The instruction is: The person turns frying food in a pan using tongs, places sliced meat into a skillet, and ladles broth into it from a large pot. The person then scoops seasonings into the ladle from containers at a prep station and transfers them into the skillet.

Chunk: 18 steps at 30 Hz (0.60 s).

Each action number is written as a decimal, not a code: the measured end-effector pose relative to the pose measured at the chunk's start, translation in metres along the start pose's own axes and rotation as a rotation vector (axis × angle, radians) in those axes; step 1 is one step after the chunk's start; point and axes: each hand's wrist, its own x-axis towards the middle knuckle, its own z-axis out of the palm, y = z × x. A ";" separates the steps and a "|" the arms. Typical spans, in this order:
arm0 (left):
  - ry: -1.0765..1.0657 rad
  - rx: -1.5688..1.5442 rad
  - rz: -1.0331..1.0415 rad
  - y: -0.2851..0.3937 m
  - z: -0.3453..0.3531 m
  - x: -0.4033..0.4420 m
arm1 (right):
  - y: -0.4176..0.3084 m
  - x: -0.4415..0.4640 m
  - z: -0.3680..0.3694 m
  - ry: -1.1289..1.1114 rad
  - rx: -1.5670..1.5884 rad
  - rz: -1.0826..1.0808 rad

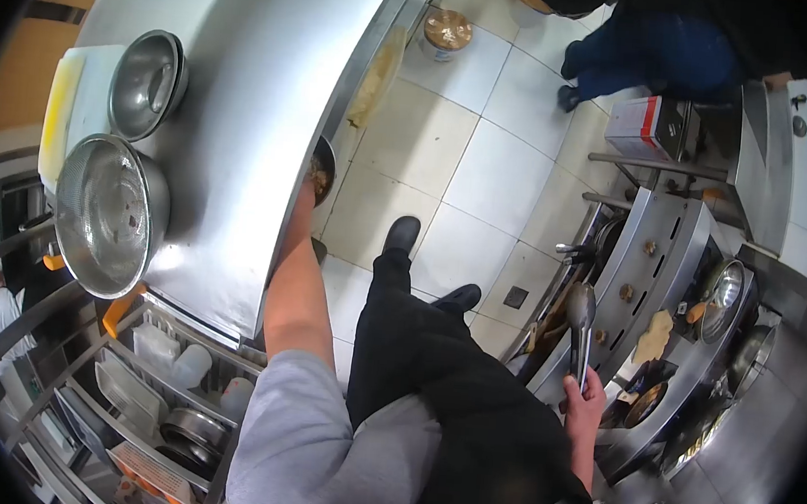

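Grey cloth: one short-sleeved shirt, worn by the person, nearest the camera; black apron over it.

Right hand: bare, fingers closed round the handle end of the steel tongs.

Steel tongs: one pair, held at the person's right, rounded head pointing away from the body, beside the front of the cooking range.

Left hand: bare, at the end of an outstretched arm, at the bowl; mostly hidden, so whether it grasps anything cannot be told.

Bowl: one, dark, showing past the worktable's edge and partly covered by it; brownish contents, kind unclear.

Black shoes: one pair, on pale floor tiles.

Rack: metal, at the worktable's near end; bears clear plastic containers and round metal pans.

Cooking range: steel, knobs along its front, at the person's right; a shiny round pan toward its back.

Steel worktable: long, at the person's left. Upon it, a large mesh-textured bowl; just beyond, nested steel bowls; beside these, a white-and-yellow board.

Carton: white, red stripe, beyond the range.

Tub: brown top, on the floor.

Second person: farthest, dark blue trousers.
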 end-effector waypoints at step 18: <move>-0.191 -0.883 -0.738 0.002 -0.024 -0.004 | 0.014 -0.006 -0.010 -0.026 0.048 -0.023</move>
